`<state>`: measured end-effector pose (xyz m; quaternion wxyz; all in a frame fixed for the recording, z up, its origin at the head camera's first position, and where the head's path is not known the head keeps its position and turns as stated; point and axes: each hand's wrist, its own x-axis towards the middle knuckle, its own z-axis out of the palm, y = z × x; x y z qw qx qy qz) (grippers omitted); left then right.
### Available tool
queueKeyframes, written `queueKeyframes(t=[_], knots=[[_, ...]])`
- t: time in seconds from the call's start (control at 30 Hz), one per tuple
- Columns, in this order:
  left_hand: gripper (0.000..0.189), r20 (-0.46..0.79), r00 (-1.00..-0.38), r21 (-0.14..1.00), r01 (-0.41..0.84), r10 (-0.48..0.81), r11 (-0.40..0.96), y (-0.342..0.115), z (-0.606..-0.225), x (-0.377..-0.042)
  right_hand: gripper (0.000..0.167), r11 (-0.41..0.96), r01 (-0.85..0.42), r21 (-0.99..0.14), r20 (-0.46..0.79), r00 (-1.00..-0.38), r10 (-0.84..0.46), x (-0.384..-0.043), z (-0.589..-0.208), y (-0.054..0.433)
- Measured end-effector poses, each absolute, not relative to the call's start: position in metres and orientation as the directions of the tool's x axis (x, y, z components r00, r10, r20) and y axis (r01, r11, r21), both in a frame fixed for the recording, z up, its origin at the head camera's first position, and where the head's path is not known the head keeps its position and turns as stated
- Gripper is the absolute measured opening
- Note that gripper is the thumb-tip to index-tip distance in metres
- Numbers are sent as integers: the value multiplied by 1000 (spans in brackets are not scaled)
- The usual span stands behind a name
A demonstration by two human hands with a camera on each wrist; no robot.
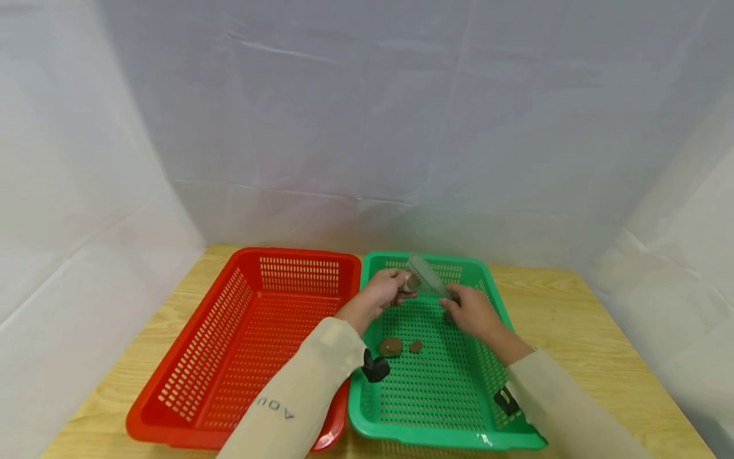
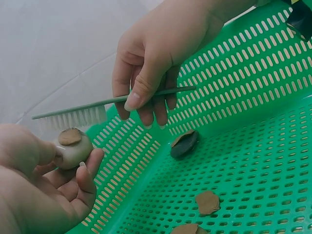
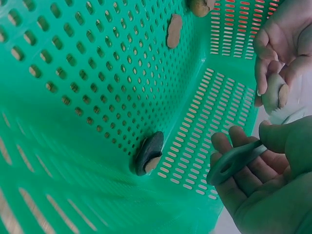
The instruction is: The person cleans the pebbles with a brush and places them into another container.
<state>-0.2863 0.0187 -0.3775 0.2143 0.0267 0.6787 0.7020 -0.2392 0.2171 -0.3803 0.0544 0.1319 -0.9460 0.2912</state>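
Observation:
Over the far end of the green basket (image 1: 447, 438), my left hand (image 1: 383, 290) grips a smooth pale stone (image 2: 77, 155) between thumb and fingers. A flat brown patch (image 2: 69, 137), like clay or mud, is on the stone's upper side. My right hand (image 1: 474, 312) pinches the handle of a grey-green brush (image 2: 114, 100) with white bristles (image 2: 73, 118). Those bristles hang right at the brown patch; whether they touch it I cannot tell. A dark stone (image 3: 150, 152) with a brown patch lies in a basket corner.
On the basket floor lie a brown-covered stone (image 1: 390, 347) and a smaller loose brown piece (image 1: 415, 346). To the left, a red basket (image 1: 150, 408) stands beside the green one on the wooden table (image 1: 550, 306). White sheeting (image 1: 367, 127) encloses the back and sides.

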Motion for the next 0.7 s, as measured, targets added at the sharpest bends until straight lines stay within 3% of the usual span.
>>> queueKeyframes(t=[0.3,0.7], knots=[[43,-264,-901,959,-284,345,-7,17,-376,-284,27,790,-254,-558,200,-965,-169,-241,-380,219],[43,-265,-895,957,-291,358,-19,18,-377,-287,34,767,-354,-536,241,-934,-263,-241,-383,216]])
